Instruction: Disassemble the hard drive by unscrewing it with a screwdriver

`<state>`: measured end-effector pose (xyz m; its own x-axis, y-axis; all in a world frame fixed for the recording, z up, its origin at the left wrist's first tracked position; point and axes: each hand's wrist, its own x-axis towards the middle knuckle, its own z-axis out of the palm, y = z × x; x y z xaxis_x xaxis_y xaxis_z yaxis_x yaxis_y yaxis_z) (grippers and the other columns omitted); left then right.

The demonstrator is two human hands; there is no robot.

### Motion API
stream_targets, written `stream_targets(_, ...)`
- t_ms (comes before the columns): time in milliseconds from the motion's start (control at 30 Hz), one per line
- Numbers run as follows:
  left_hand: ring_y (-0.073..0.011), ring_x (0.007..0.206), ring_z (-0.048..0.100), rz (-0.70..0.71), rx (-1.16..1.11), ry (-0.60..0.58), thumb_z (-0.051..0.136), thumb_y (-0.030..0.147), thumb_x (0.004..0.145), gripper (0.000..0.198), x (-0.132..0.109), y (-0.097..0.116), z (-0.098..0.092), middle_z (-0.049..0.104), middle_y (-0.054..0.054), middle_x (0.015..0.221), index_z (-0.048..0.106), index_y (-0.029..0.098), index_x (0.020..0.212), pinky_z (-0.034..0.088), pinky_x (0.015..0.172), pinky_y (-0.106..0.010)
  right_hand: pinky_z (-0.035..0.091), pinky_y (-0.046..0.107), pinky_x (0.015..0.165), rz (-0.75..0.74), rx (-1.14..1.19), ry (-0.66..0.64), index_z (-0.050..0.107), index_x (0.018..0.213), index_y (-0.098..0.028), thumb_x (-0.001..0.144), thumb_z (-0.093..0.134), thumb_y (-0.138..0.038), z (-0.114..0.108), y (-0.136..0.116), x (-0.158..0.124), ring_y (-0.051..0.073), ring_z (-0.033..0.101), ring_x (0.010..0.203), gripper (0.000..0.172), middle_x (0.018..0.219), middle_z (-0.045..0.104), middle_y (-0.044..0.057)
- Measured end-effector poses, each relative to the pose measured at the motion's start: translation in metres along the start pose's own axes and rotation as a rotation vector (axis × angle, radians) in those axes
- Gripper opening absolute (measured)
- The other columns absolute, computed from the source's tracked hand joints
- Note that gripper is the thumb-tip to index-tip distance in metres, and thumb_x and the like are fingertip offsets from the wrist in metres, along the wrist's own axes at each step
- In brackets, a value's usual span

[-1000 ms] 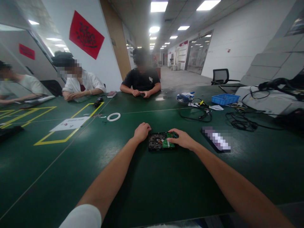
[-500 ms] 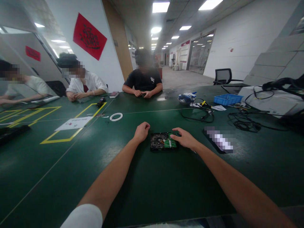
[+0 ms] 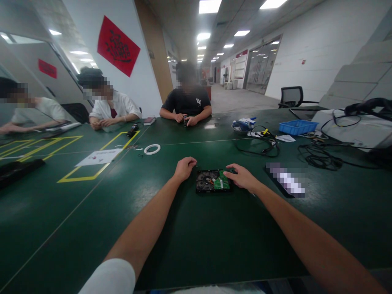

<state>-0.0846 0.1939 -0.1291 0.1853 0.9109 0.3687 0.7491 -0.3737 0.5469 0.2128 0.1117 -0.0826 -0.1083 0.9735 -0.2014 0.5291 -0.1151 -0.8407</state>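
Hard drive (image 3: 211,182) on glossy green table (image 3: 220,241), office (image 3: 235,94) beyond; left hand (image 3: 185,168) pinched together, right hand's (image 3: 242,178) grip unclear

Near tbl (image 3: 220,237) free; HDD (image 3: 212,182) & phone (image 3: 284,179) obstruct beyond.

A white ring (image 3: 152,153) (lying flat); a blue tray (image 3: 294,130) near black cables (image 3: 321,160).

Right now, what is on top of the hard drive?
On the hard drive, at its right side, lies a green circuit board. The right hand hides the drive's far right corner; anything there cannot be seen.
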Motion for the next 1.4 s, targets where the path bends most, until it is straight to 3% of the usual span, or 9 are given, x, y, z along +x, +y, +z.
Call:
stream_targets(167,-0.0199,0.098,0.066,0.01,0.005,-0.006,0.056,0.02,0.095,0.018,0.002,-0.003,0.001,0.073,-0.005,0.102,0.073,0.02,0.097,0.049,0.092,-0.031,0.033,0.019,0.043,-0.022,-0.015,0.021,0.057,0.131,-0.024,0.087,0.068,-0.05,0.001,0.004,0.003,0.005,0.046,0.051,0.052,0.099,0.064,0.006)
stream_targets(367,-0.0213,0.094,0.066,0.062,0.032,-0.023,0.061,0.025,0.092,0.014,0.002,-0.008,0.003,0.073,-0.005,0.098,0.075,0.022,0.095,0.051,0.09,-0.033,0.034,0.02,0.046,-0.024,0.002,0.011,0.058,0.131,-0.02,0.089,0.067,-0.047,0.002,0.004,0.002,0.007,0.044,0.051,0.051,0.073,0.055,-0.002)
stream_targets(600,-0.0227,0.095,0.065,0.034,0.01,0.077,0.053,0.029,0.097,0.023,0.004,-0.018,0.006,0.072,-0.007,0.097,0.075,0.021,0.097,0.05,0.09,-0.035,0.033,0.019,0.046,-0.025,0.022,0.027,0.061,0.127,-0.021,0.086,0.07,-0.051,0.003,0.006,0.003,0.007,0.043,0.051,0.052,0.069,0.053,-0.003)
stream_targets(800,-0.018,0.081,0.063,0.126,-0.028,-0.047,0.069,0.037,0.087,0.024,0.0,-0.023,0.002,0.067,-0.006,0.098,0.075,0.022,0.104,0.052,0.079,-0.031,0.031,0.018,0.044,-0.019,0.027,0.009,0.059,0.128,-0.02,0.088,0.068,-0.046,0.003,0.007,0.004,0.007,0.042,0.049,0.048,0.066,0.051,-0.005)
stream_targets(1200,-0.0202,0.085,0.063,0.125,0.076,-0.036,0.065,0.026,0.09,0.013,0.005,-0.02,0.007,0.07,-0.005,0.09,0.077,0.022,0.092,0.05,0.082,-0.033,0.032,0.019,0.044,-0.032,0.005,-0.002,0.058,0.129,-0.02,0.09,0.066,-0.047,0.004,0.011,0.009,0.008,0.044,0.048,0.049,0.063,0.049,-0.005)
stream_targets(1400,-0.0215,0.094,0.066,0.069,0.01,0.014,0.057,0.024,0.095,0.019,0.006,-0.021,0.006,0.074,-0.005,0.099,0.076,0.023,0.096,0.05,0.09,-0.034,0.032,0.02,0.045,-0.038,-0.008,0.002,0.058,0.13,-0.02,0.09,0.066,-0.048,0.004,0.012,0.008,0.007,0.042,0.047,0.049,0.062,0.048,-0.006)
